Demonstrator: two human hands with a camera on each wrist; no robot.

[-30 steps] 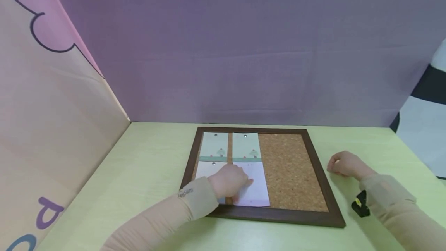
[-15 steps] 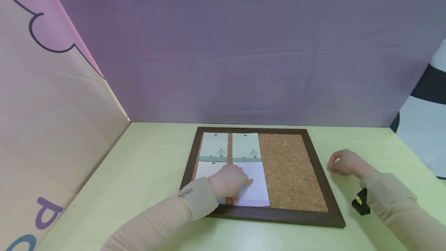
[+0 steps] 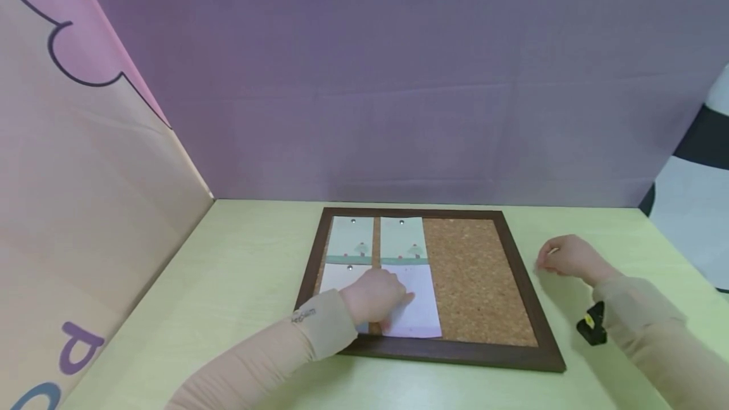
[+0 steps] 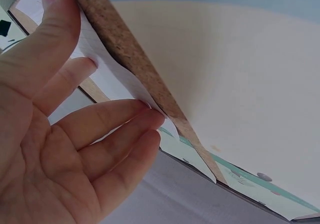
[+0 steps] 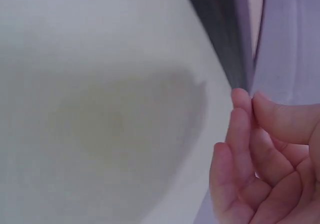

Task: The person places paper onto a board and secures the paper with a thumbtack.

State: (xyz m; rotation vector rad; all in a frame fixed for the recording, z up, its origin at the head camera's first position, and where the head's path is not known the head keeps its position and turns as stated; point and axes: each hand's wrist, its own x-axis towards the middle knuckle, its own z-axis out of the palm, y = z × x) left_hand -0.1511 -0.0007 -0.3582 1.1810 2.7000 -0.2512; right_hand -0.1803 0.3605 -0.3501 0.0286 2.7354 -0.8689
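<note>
In the head view my left hand (image 3: 373, 296) rests on a white sheet of paper (image 3: 420, 309) at the lower middle of a framed cork board (image 3: 478, 283). The left wrist view shows its fingers (image 4: 125, 149) loosely bent, with fingertips against the paper (image 4: 112, 77), whose edge curls up. Above it on the board are two pinned drawings, a left one (image 3: 348, 236) and a right one (image 3: 401, 239). Another pinned sheet (image 3: 336, 277) lies partly under my left wrist. Right of the board, my right hand (image 3: 572, 258) hovers, thumb and index tips together; I cannot tell whether something small sits between them.
The board's dark frame (image 3: 455, 353) lies flat on a pale table (image 3: 239, 258). Purple cloth (image 3: 398, 81) stands behind, and a printed panel (image 3: 91, 176) borders the left side. A small black item (image 3: 592, 324) is by the right cuff.
My right hand has risen slightly off the table, and its fingertips have drawn together. The left hand and the papers have stayed in place.
</note>
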